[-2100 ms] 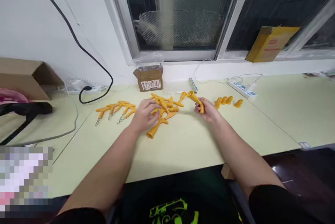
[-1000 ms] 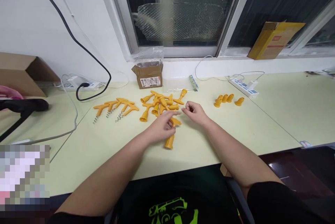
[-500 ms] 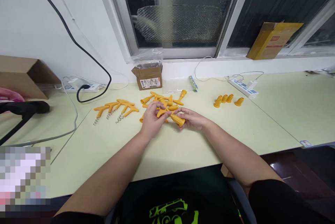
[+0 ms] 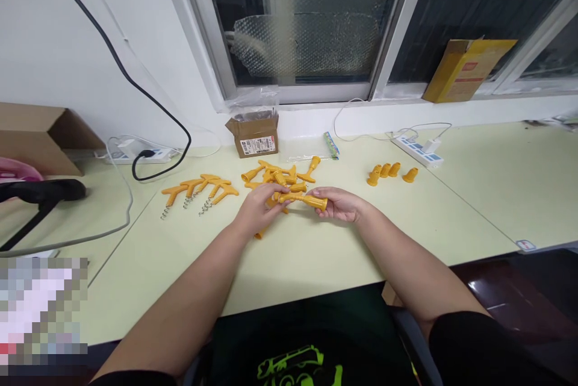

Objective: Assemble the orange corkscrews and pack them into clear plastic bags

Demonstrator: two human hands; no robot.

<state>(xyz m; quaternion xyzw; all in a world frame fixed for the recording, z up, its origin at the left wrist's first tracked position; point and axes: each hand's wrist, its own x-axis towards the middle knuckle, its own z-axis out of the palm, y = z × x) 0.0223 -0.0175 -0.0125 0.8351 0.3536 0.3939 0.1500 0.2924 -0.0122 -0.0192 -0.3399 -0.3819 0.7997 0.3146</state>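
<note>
Both hands hold one yellow corkscrew (image 4: 311, 200) over the table. My left hand (image 4: 258, 208) is closed on its T-shaped handle end, and my right hand (image 4: 339, 204) grips the ribbed sleeve end. The piece lies nearly level, sleeve to the right. Just behind the hands is a pile of yellow corkscrews (image 4: 271, 167), some with sleeves fitted. On the left lie several yellow handles with bare metal spirals (image 4: 208, 184). Several loose yellow sleeves (image 4: 385, 170) stand or lie at the right.
A small open cardboard box (image 4: 257, 136) and a clear plastic bag (image 4: 304, 149) are behind the pile. Power strips (image 4: 418, 150) with cables sit along the wall. A black stand (image 4: 43, 187) and a larger box (image 4: 34, 133) are at the left.
The held corkscrew has turned from slanting to nearly level. My right hand has shifted slightly to the right around the sleeve, and my left hand has moved slightly down.
</note>
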